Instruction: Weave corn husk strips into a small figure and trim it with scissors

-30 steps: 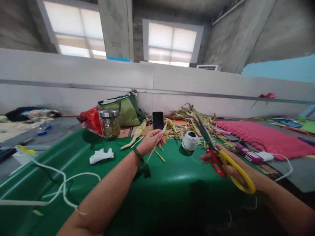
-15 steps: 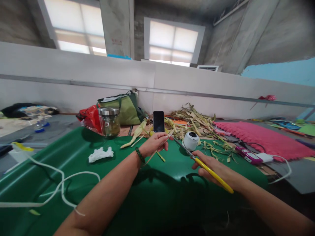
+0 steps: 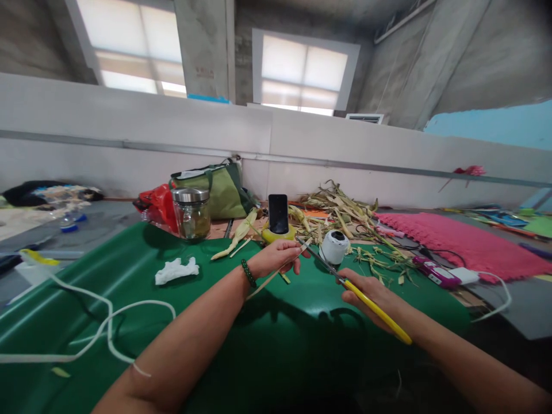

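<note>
My left hand (image 3: 276, 257), with a dark green bead bracelet at the wrist, pinches a thin pale strip of corn husk (image 3: 266, 283). One end of the strip sticks out past the fingertips and the other trails back below the wrist. In my right hand (image 3: 362, 287) is a pair of yellow-handled scissors (image 3: 380, 313), fingers wrapped around the handle. Their metal blades point up and left, the tips at the husk's end by my left fingertips. Whether the blades touch the strip I cannot tell. Behind the scissors stands a white rounded object with a dark top (image 3: 333, 248).
A phone (image 3: 278, 211) stands upright in a yellow holder. Corn husks (image 3: 336, 207) lie heaped behind. At left are a glass jar (image 3: 192, 215), a green bag (image 3: 228, 195), crumpled white tissue (image 3: 176, 271) and a white cord (image 3: 110, 322). A purple power strip (image 3: 435, 272) lies right, near pink cloth (image 3: 457, 241).
My left hand has lowered slightly, bringing the husk strip down and showing more of the phone's yellow holder. The scissors have shifted a little; their tips are now nearer the strip's end.
</note>
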Action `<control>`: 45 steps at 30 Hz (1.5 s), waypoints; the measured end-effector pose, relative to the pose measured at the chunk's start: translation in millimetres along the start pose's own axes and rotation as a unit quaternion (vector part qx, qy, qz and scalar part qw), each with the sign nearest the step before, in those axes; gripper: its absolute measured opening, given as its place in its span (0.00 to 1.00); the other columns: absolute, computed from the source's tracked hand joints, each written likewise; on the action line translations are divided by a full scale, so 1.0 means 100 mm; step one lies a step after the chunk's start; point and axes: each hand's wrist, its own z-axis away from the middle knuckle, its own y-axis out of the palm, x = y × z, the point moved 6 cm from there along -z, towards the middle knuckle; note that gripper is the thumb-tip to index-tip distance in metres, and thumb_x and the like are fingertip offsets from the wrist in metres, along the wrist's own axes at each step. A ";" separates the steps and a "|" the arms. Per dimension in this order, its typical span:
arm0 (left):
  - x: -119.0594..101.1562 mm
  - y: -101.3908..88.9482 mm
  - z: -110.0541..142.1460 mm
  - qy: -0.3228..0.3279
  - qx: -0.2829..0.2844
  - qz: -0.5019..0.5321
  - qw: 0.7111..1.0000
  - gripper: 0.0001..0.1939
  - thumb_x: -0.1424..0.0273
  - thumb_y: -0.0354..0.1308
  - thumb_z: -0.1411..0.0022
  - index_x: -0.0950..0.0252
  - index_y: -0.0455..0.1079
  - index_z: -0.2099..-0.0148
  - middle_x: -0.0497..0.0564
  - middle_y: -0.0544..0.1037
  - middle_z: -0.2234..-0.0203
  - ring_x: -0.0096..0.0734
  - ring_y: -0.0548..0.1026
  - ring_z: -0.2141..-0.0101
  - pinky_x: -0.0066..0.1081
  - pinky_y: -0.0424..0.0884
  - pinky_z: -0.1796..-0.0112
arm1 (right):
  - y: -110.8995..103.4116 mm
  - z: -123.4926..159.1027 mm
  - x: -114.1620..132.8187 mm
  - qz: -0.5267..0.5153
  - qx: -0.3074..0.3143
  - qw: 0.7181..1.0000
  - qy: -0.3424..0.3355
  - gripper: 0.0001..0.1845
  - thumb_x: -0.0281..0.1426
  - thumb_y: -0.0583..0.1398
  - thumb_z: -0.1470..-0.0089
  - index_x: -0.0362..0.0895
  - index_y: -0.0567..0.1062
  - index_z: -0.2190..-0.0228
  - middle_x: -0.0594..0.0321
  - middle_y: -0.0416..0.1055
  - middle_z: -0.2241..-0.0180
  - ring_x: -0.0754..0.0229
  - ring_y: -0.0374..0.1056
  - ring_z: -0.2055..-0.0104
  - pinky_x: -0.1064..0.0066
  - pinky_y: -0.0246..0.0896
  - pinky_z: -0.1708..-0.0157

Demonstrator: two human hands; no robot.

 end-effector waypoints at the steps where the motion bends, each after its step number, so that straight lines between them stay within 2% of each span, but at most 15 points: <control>1: 0.00 0.00 0.00 -0.002 0.005 0.002 1.000 0.18 0.56 0.58 0.45 0.69 0.68 0.66 0.47 0.73 0.85 0.17 0.58 0.89 0.23 0.51 0.85 | -0.01 0.01 0.00 -0.001 -0.010 1.000 0.002 0.28 0.55 0.45 0.44 0.45 0.68 0.65 0.66 0.66 0.78 0.63 0.60 0.78 0.73 0.54 0.77; 6: 0.00 -0.04 0.02 -0.019 -0.008 0.049 0.999 0.18 0.56 0.61 0.47 0.68 0.69 0.68 0.49 0.75 0.82 0.22 0.68 0.84 0.24 0.62 0.80 | -0.40 0.11 -0.22 0.030 -0.117 0.990 0.079 0.24 0.52 0.49 0.44 0.47 0.69 0.63 0.65 0.67 0.80 0.59 0.63 0.78 0.70 0.58 0.77; 9: -0.04 -0.19 0.03 -0.004 -0.081 0.117 0.990 0.18 0.58 0.65 0.51 0.68 0.67 0.71 0.47 0.72 0.82 0.22 0.68 0.82 0.23 0.64 0.78 | -0.76 0.22 -0.59 0.128 -0.183 0.957 0.185 0.21 0.49 0.53 0.46 0.45 0.70 0.63 0.56 0.72 0.76 0.50 0.70 0.74 0.64 0.59 0.74; 13: -0.11 -0.47 0.06 0.032 -0.201 0.186 0.961 0.19 0.56 0.62 0.48 0.65 0.60 0.73 0.37 0.55 0.87 0.15 0.52 0.87 0.18 0.50 0.86 | -0.84 0.34 -1.12 0.237 -0.107 0.923 0.284 0.16 0.38 0.54 0.45 0.41 0.73 0.61 0.44 0.75 0.70 0.42 0.73 0.66 0.60 0.60 0.70; 18: -0.27 -0.67 0.15 0.138 -0.272 0.141 0.942 0.17 0.57 0.61 0.46 0.67 0.64 0.71 0.40 0.59 0.83 0.15 0.54 0.84 0.18 0.49 0.84 | -0.56 0.37 -1.45 0.268 0.006 0.892 0.364 0.20 0.38 0.52 0.43 0.37 0.72 0.56 0.43 0.75 0.61 0.42 0.72 0.57 0.61 0.61 0.64; 23: -0.42 -0.55 0.19 0.172 -0.288 -0.117 0.935 0.16 0.56 0.53 0.40 0.63 0.65 0.72 0.43 0.59 0.85 0.23 0.56 0.82 0.23 0.52 0.80 | -0.53 0.23 -1.11 0.308 0.034 0.885 0.347 0.17 0.36 0.54 0.43 0.40 0.75 0.57 0.45 0.73 0.56 0.41 0.70 0.53 0.56 0.64 0.61; 25: -0.45 -0.31 0.17 0.182 -0.230 -0.278 0.915 0.14 0.59 0.53 0.40 0.62 0.68 0.73 0.48 0.67 0.81 0.30 0.64 0.77 0.27 0.58 0.74 | -0.54 0.09 -0.68 0.292 -0.037 0.923 0.247 0.17 0.36 0.53 0.41 0.44 0.73 0.54 0.48 0.73 0.56 0.46 0.71 0.54 0.59 0.66 0.62; 27: -0.41 -0.08 0.15 0.181 -0.172 -0.332 0.910 0.11 0.62 0.56 0.42 0.61 0.71 0.73 0.52 0.71 0.77 0.36 0.67 0.74 0.31 0.60 0.71 | -0.43 -0.08 -0.13 0.218 -0.092 0.970 0.059 0.18 0.35 0.52 0.39 0.47 0.68 0.48 0.53 0.72 0.53 0.55 0.72 0.56 0.65 0.66 0.58; 29: -0.34 0.13 0.12 0.172 -0.113 -0.390 0.897 0.11 0.65 0.54 0.41 0.61 0.71 0.73 0.54 0.72 0.76 0.37 0.67 0.73 0.32 0.60 0.70 | -0.26 -0.20 0.31 0.207 -0.115 0.969 -0.071 0.17 0.34 0.54 0.40 0.44 0.68 0.49 0.53 0.73 0.55 0.56 0.71 0.56 0.68 0.66 0.60; 34: -0.25 0.27 0.10 0.210 -0.085 -0.496 0.838 0.13 0.71 0.50 0.39 0.61 0.66 0.76 0.51 0.69 0.79 0.35 0.64 0.77 0.32 0.57 0.73 | 0.11 -0.51 0.63 0.310 -0.061 0.942 -0.113 0.08 0.24 0.53 0.40 0.39 0.73 0.66 0.56 0.74 0.71 0.57 0.72 0.67 0.71 0.58 0.74; 37: -0.32 0.08 0.09 0.207 -0.121 -0.497 0.834 0.11 0.74 0.56 0.46 0.61 0.64 0.79 0.49 0.66 0.82 0.34 0.64 0.79 0.32 0.59 0.72 | 0.06 -0.63 0.55 0.303 -0.064 0.945 -0.107 0.10 0.28 0.53 0.38 0.39 0.73 0.66 0.56 0.75 0.70 0.57 0.72 0.68 0.72 0.54 0.75; 40: -0.48 -0.24 0.15 0.190 -0.187 -0.496 0.826 0.09 0.78 0.55 0.50 0.61 0.64 0.78 0.52 0.68 0.80 0.43 0.69 0.71 0.39 0.63 0.62 | -0.20 -0.67 0.31 0.235 -0.144 0.961 -0.024 0.14 0.32 0.52 0.37 0.39 0.73 0.70 0.54 0.75 0.72 0.57 0.71 0.70 0.72 0.53 0.75; 43: -0.71 -0.67 0.41 0.205 -0.435 -0.445 0.755 0.05 0.71 0.59 0.49 0.62 0.70 0.66 0.59 0.74 0.64 0.54 0.67 0.52 0.50 0.55 0.48 | -0.42 -0.62 0.07 0.040 -0.241 0.969 0.039 0.18 0.35 0.49 0.37 0.41 0.71 0.72 0.59 0.73 0.77 0.63 0.68 0.76 0.74 0.54 0.77; 44: -0.71 -0.76 0.49 0.205 -0.496 -0.387 0.750 0.14 0.67 0.61 0.50 0.63 0.70 0.59 0.61 0.73 0.58 0.55 0.64 0.48 0.50 0.55 0.46 | -0.42 -0.60 0.04 -0.043 -0.256 0.965 0.046 0.19 0.37 0.48 0.36 0.41 0.71 0.72 0.62 0.72 0.78 0.65 0.66 0.80 0.75 0.55 0.78; 45: -0.65 -0.80 0.49 0.196 -0.508 -0.315 0.778 0.22 0.64 0.64 0.52 0.64 0.69 0.54 0.61 0.72 0.54 0.55 0.63 0.46 0.48 0.56 0.46 | -0.38 -0.58 0.04 -0.114 -0.256 0.959 0.044 0.21 0.39 0.46 0.36 0.41 0.71 0.72 0.64 0.70 0.80 0.67 0.63 0.82 0.76 0.54 0.80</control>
